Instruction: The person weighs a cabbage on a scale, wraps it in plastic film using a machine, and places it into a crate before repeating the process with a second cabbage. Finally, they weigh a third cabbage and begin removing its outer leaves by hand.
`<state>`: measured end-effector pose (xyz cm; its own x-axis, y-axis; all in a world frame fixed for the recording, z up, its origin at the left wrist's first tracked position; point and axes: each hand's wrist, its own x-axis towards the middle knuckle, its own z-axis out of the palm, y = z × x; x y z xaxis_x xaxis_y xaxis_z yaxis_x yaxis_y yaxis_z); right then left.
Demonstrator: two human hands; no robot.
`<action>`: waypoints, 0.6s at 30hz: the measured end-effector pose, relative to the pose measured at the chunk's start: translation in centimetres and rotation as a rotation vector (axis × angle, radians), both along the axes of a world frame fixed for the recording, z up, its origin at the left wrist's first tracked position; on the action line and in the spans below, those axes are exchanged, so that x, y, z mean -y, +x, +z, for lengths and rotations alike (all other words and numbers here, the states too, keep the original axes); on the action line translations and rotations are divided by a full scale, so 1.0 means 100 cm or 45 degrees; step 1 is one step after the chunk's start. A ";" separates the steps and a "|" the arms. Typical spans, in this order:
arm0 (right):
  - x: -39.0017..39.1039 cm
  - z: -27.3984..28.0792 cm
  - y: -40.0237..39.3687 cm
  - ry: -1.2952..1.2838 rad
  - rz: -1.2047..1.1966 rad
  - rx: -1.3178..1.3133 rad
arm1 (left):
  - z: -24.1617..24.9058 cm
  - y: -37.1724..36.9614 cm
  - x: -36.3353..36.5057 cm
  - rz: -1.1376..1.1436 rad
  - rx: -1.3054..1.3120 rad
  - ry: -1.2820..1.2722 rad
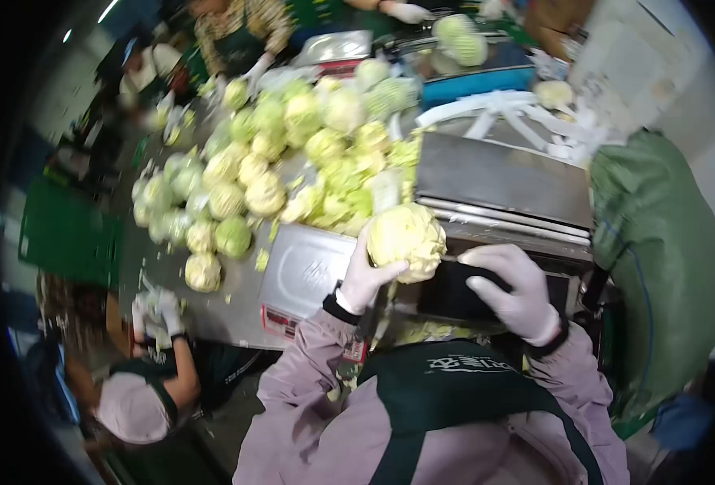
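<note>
A pale yellow cabbage (407,241) with ragged leaf edges rests in my left hand (368,271), whose gloved fingers and thumb wrap its left side and underside. To its right, my right hand (515,293), also gloved in white, hovers over a black flat surface (464,293) of the wrapping machine. Its thumb and fingers are parted, and nothing shows between them except dark background. A steel scale (307,263) with a red-edged base stands left of my left hand. Loose trimmed leaves (345,190) lie just beyond the cabbage.
Many cabbages (264,194), some wrapped, cover the steel table (244,315). A metal box-like cover (503,178) stands ahead; a big green sack (657,259) borders the right. A co-worker in a pale cap (133,408) handles something at lower left. Other people work across the table.
</note>
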<state>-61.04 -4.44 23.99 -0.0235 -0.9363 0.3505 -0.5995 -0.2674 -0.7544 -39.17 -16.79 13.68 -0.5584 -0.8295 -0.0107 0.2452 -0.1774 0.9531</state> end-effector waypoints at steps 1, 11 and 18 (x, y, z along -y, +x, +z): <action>0.004 -0.003 -0.006 -0.081 -0.043 -0.013 | 0.003 -0.022 -0.003 -0.016 0.041 -0.005; 0.001 -0.018 -0.133 0.106 0.044 0.414 | 0.011 -0.156 -0.001 -0.234 0.205 -0.084; 0.023 -0.044 -0.292 -0.466 -1.010 0.245 | 0.012 -0.206 0.036 -0.201 0.126 0.135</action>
<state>-90.27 -6.70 19.62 -0.7061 -0.4494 0.5472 -0.5821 -0.0717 -0.8100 -59.75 -20.38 14.83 -0.6734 -0.7230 -0.1542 0.1127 -0.3065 0.9452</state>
